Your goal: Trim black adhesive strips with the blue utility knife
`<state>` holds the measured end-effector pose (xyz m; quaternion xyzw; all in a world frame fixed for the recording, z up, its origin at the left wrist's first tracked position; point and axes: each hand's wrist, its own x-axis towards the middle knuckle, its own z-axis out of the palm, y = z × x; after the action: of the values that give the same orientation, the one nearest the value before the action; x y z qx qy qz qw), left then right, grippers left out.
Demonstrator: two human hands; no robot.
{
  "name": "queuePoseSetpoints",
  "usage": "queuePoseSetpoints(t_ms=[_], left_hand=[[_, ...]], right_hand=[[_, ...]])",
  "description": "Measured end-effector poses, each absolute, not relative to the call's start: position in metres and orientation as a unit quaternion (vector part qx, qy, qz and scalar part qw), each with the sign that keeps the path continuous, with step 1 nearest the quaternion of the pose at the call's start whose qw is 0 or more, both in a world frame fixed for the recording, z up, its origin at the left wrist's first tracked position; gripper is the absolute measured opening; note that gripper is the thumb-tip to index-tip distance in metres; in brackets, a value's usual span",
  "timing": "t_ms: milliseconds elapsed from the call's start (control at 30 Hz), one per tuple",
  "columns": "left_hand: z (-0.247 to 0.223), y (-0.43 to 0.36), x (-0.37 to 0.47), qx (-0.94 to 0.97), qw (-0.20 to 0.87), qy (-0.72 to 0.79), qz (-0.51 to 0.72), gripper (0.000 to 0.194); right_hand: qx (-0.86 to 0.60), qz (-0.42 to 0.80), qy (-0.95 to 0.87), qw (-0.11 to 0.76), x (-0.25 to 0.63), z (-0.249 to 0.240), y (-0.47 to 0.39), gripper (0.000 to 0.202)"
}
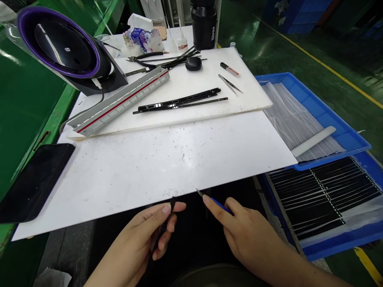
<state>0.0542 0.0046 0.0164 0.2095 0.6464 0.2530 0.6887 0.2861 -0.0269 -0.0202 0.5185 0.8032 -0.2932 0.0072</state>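
My left hand point(146, 231) pinches a small dark strip point(172, 202) between thumb and forefinger, just below the front edge of the white tabletop point(125, 171). The strip's upper end sticks up past the fingertips; its lower part fades into the dark background. In my right hand point(242, 223) is a blue-handled craft knife point(220, 204), its thin pointed blade aimed up and left toward the table edge. A gap separates blade and strip. Dark crumbs are scattered on the tabletop near the left fingertips. Several glossy black strips point(179, 101) lie on a thick white board point(206, 111).
A grey scale ruler point(122, 103), black-and-purple fan point(66, 44) and phone point(36, 179) occupy the left. Farther back are pliers point(143, 57), tweezers point(229, 84), a small black case point(193, 63) and a black bottle point(204, 26). Blue trays point(356, 143) stand at right.
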Motion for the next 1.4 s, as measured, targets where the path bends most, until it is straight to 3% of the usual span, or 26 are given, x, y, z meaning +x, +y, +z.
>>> queuePoseSetpoints(t_ms=[333,533,633,733,867,1033,1167,1267,1400], left_hand=[[0.019,0.007,0.053,0.176,0.698,0.648,0.249,0.038],[0.020,0.007,0.052,0.156,0.717,0.623,0.272,0.038],[0.023,0.008,0.051,0.148,0.734,0.594,0.293,0.039],[0.029,0.011,0.050,0.148,0.745,0.569,0.315,0.036],[0.041,0.012,0.051,0.148,0.756,0.537,0.344,0.034],[0.052,0.010,0.060,0.189,0.750,0.523,0.358,0.037],[0.055,0.009,0.069,0.228,0.751,0.516,0.344,0.047],[0.049,0.012,0.072,0.246,0.767,0.486,0.340,0.061],[0.032,0.019,0.076,0.305,0.781,0.435,0.328,0.072]], right_hand=[[0.518,-0.387,0.760,-0.069,0.289,-0.033,-0.051,0.073],[0.503,-0.415,0.705,-0.277,0.296,-0.011,-0.033,0.050],[0.562,-0.367,0.667,-0.324,0.304,-0.002,-0.014,0.036],[0.549,-0.243,0.713,-0.362,0.309,-0.002,0.015,0.049],[0.486,-0.089,0.819,-0.292,0.305,-0.008,0.058,0.061],[0.452,-0.041,0.854,-0.254,0.292,-0.009,0.091,0.050],[0.426,-0.002,0.848,-0.315,0.285,0.004,0.092,0.041],[0.432,-0.093,0.792,-0.422,0.277,0.019,0.070,0.031],[0.449,-0.491,0.600,-0.445,0.258,0.030,0.029,0.029]])
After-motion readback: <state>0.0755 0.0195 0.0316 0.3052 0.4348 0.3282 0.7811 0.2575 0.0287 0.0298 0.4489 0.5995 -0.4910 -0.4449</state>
